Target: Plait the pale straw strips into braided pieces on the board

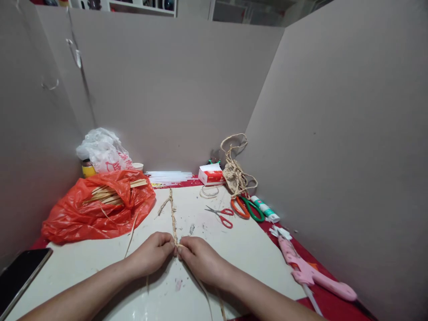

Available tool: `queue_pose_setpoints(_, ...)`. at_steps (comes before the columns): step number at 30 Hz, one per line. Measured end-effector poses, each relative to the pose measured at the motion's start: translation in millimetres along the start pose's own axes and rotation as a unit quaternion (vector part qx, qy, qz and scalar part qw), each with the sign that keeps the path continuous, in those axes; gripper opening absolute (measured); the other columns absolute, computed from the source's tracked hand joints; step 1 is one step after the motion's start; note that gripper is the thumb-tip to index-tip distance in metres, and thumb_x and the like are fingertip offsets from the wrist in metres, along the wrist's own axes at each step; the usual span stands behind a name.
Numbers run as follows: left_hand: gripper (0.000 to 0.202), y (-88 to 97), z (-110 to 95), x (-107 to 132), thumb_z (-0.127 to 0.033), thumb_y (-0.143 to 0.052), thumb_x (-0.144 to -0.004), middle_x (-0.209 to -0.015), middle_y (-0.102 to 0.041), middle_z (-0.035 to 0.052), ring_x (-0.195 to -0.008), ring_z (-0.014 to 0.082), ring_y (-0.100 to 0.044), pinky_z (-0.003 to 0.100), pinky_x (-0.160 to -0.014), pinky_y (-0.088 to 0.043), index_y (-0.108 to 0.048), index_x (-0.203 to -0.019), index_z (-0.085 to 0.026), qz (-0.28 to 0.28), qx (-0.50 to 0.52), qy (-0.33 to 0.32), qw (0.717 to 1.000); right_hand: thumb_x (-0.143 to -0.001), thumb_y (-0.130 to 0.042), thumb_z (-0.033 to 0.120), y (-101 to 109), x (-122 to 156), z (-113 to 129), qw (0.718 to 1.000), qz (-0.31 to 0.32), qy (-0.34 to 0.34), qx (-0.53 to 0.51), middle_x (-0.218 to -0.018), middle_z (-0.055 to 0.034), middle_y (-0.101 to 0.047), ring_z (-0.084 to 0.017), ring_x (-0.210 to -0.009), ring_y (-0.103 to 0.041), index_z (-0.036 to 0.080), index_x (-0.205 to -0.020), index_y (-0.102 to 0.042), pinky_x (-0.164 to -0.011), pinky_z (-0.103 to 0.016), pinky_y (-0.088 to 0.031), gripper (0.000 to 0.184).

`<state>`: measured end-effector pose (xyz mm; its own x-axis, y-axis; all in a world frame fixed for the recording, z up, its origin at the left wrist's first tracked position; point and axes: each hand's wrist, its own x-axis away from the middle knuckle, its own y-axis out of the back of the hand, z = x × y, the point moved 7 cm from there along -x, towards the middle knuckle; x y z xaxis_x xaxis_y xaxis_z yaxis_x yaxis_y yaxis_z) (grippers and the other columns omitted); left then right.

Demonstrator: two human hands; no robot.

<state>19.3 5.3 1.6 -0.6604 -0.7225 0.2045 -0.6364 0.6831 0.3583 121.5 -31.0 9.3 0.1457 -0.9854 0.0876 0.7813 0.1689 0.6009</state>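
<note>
A braided straw cord (173, 217) runs away from me over the white board (234, 263), with a short side piece near its far end. At its near end my left hand (155, 252) and my right hand (197, 256) meet, fingertips almost touching. Both hands are closed in a pinch, the left on the braid and the right on a strand beside it. Loose straw strands (206, 294) trail from under my right hand toward the board's near edge. My fingers partly hide the exact grip.
At left are a red plastic bag (96, 223) of straw strips and a phone (23, 272). Small scissors (220, 215), larger green-handled scissors (256, 211), a straw bundle (236, 176), a glue tube (265, 208) and a pink glue gun (310, 272) lie at right. Grey panels (167, 89) enclose the table.
</note>
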Motion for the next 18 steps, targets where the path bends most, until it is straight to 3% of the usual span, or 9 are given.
queue_pose_setpoints(4, 0.031, -2.2, 7.1, -1.8, -0.042, -0.043, -0.079, -0.055, -0.04, -0.0054, -0.053, 0.0084, -0.032, 0.022, -0.053, -0.026, -0.053, -0.067, -0.014, 0.003, 0.005, 0.022, 1.0, -0.089, -0.036, 0.031, 4.5, 6.4, 6.3, 0.982, -0.02, 0.008, 0.186, -0.079, -0.0073, -0.066, -0.016, -0.071, -0.057, 0.017, -0.081, -0.061, -0.061, -0.025, -0.033, 0.031)
queue_pose_setpoints(9, 0.029, -4.5, 12.0, -1.3, -0.041, -0.045, -0.077, -0.053, -0.036, -0.0066, -0.05, 0.0075, -0.028, 0.022, -0.05, -0.022, -0.049, -0.065, -0.016, -0.008, 0.03, 0.035, 0.999, -0.09, -0.035, 0.034, 12.6, 12.6, 10.2, 0.967, -0.017, 0.002, 0.254, -0.08, -0.0089, -0.067, -0.017, -0.07, -0.058, 0.017, -0.082, -0.062, -0.06, -0.026, -0.031, 0.032)
queue_pose_setpoints(13, 0.023, -4.6, 5.9, 0.9, -0.035, -0.045, -0.074, -0.053, -0.035, -0.0063, -0.052, 0.0078, -0.029, 0.023, -0.051, -0.023, -0.046, -0.06, -0.016, -0.027, 0.021, 0.022, 0.999, -0.085, -0.04, 0.026, 12.7, 11.5, 11.6, 0.99, 0.0, -0.013, 0.138, -0.07, -0.0061, -0.063, -0.016, -0.066, -0.054, 0.016, -0.067, -0.056, -0.059, -0.024, -0.032, 0.026)
queue_pose_setpoints(16, 0.023, -5.8, 4.1, 2.1, -0.034, -0.046, -0.072, -0.051, -0.038, -0.006, -0.051, 0.0075, -0.029, 0.023, -0.05, -0.023, -0.046, -0.058, -0.016, -0.029, 0.053, 0.026, 0.998, -0.084, -0.036, 0.023, -6.3, 12.5, 8.5, 0.999, 0.031, -0.041, 0.005, -0.063, -0.0039, -0.059, -0.014, -0.062, -0.051, 0.016, -0.063, -0.051, -0.056, -0.022, -0.034, 0.027)
queue_pose_setpoints(18, 0.025, -6.4, 5.7, 3.1, -0.035, -0.048, -0.071, -0.047, -0.036, -0.0067, -0.047, 0.0065, -0.027, 0.022, -0.048, -0.021, -0.045, -0.056, -0.016, -0.029, 0.095, 0.044, 0.994, -0.084, -0.034, 0.023, -21.1, 16.0, 6.2, 0.998, 0.03, -0.048, -0.027, -0.063, -0.0041, -0.059, -0.014, -0.062, -0.052, 0.016, -0.065, -0.051, -0.056, -0.022, -0.034, 0.027)
